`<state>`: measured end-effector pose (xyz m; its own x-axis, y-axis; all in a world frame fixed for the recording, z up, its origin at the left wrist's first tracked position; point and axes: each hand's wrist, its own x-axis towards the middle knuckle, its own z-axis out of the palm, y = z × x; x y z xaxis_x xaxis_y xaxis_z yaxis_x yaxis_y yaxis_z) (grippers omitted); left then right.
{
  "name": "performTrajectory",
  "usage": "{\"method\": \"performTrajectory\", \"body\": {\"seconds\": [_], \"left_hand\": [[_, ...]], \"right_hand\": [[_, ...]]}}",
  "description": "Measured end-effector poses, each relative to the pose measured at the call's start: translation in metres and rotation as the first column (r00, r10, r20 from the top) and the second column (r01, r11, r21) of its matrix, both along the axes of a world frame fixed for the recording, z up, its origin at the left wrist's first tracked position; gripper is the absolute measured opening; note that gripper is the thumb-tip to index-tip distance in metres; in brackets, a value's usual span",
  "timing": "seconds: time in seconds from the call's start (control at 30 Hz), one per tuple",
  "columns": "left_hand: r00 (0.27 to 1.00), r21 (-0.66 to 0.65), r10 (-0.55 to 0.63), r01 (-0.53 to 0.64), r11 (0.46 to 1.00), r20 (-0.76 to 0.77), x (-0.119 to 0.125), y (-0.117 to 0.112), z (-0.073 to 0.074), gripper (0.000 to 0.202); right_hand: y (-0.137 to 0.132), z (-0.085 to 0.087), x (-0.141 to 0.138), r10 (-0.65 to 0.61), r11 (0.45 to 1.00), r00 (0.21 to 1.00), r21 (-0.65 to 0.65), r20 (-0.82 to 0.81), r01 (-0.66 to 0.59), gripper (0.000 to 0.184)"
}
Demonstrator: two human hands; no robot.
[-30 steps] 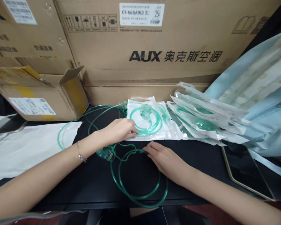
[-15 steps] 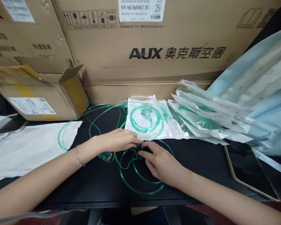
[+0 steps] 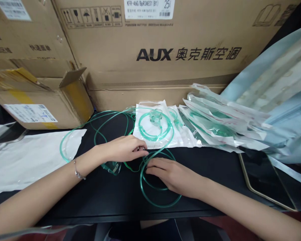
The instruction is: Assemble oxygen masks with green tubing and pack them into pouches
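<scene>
Long loops of green oxygen tubing [image 3: 163, 205] lie on the black tabletop. The fingers of my right hand [image 3: 174, 174] are closed round the tubing at the left side of a loop. Just left of it, my left hand [image 3: 125, 149] has its fingers curled, thumb close to the index finger, beside the same tubing; what lies between them is hidden. A clear green oxygen mask [image 3: 112, 167] with a green elastic strap lies partly under my left wrist. Behind the hands, a coiled tube with a mask [image 3: 156, 117] rests on a white pouch [image 3: 142, 144].
A pile of sealed mask pouches [image 3: 215, 124] stands at the back right, beside a phone [image 3: 268, 180]. An open carton [image 3: 40, 107] and a flat white sheet [image 3: 32, 160] are on the left, with another phone [image 3: 10, 134]. A large AUX box [image 3: 190, 33] forms the back.
The tubing loop has shifted slightly right, and a strand now crosses in front of my right fingertips. My left hand has drawn slightly back from the right, its fingers more curled.
</scene>
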<state>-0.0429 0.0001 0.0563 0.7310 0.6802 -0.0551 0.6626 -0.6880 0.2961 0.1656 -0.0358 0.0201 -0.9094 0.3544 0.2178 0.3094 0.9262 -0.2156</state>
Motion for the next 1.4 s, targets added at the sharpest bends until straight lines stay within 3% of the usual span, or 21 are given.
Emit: {"method": "performTrajectory", "body": {"seconds": [0.27, 0.37, 0.43, 0.5, 0.6, 0.7, 0.77, 0.83, 0.97, 1.13, 1.23, 1.3, 1.4], "left_hand": [[0.997, -0.044, -0.075, 0.077, 0.996, 0.031, -0.004, 0.001, -0.002, 0.034], [0.992, -0.109, -0.106, 0.113, 0.988, 0.074, -0.004, -0.001, -0.003, 0.023], [0.989, -0.134, -0.118, 0.13, 0.982, 0.09, -0.002, -0.004, -0.004, 0.015], [0.987, -0.132, -0.124, 0.137, 0.982, 0.098, -0.001, -0.007, -0.005, 0.012], [0.984, -0.134, -0.143, 0.156, 0.979, 0.102, -0.001, -0.012, -0.006, 0.015], [0.98, -0.161, -0.158, 0.176, 0.971, 0.118, -0.003, -0.016, -0.003, 0.021], [0.983, -0.149, -0.093, 0.116, 0.982, 0.156, -0.003, -0.018, -0.001, 0.024], [0.979, -0.122, 0.043, -0.019, 0.992, 0.198, 0.0, -0.021, 0.0, 0.022], [0.954, -0.064, 0.263, -0.256, 0.965, 0.147, 0.012, -0.032, -0.005, 0.035], [0.969, -0.01, 0.219, -0.219, 0.976, 0.113, 0.014, -0.039, -0.013, 0.019], [0.978, -0.005, 0.171, -0.172, 0.985, 0.122, 0.006, -0.034, -0.01, 0.021], [0.959, 0.047, 0.241, -0.25, 0.967, 0.147, 0.002, -0.029, -0.007, 0.022], [0.877, 0.054, 0.416, -0.44, 0.897, 0.24, 0.001, -0.022, -0.005, 0.028]], "right_hand": [[0.002, 0.005, 0.004, 0.112, 0.994, 0.993, 0.005, 0.045, -0.112, 0.034], [-0.002, 0.002, 0.006, 0.015, 1.0, 0.997, -0.02, -0.076, -0.017, 0.024], [-0.004, -0.001, 0.008, -0.119, 0.993, 0.968, -0.026, -0.22, 0.116, 0.017], [-0.005, -0.004, 0.01, -0.262, 0.962, 0.915, -0.013, -0.307, 0.271, 0.021], [-0.006, -0.007, 0.01, -0.379, 0.918, 0.897, 0.029, -0.229, 0.396, 0.043], [-0.006, -0.008, 0.006, -0.35, 0.93, 0.931, 0.079, -0.1, 0.358, 0.045], [-0.005, -0.007, 0.002, -0.316, 0.943, 0.947, 0.094, -0.055, 0.32, 0.038], [-0.005, -0.005, -0.001, -0.305, 0.948, 0.952, 0.086, -0.019, 0.305, 0.036], [-0.003, -0.002, -0.008, -0.309, 0.951, 0.95, 0.032, 0.037, 0.308, 0.034], [-0.005, 0.0, -0.021, -0.397, 0.916, 0.917, -0.036, 0.043, 0.399, 0.041], [-0.011, 0.003, -0.032, -0.455, 0.888, 0.888, -0.037, 0.066, 0.458, 0.041], [-0.015, 0.006, -0.039, -0.469, 0.881, 0.875, -0.012, 0.118, 0.473, 0.031], [-0.021, 0.008, -0.047, -0.427, 0.904, 0.883, 0.075, 0.195, 0.421, 0.02]]}}
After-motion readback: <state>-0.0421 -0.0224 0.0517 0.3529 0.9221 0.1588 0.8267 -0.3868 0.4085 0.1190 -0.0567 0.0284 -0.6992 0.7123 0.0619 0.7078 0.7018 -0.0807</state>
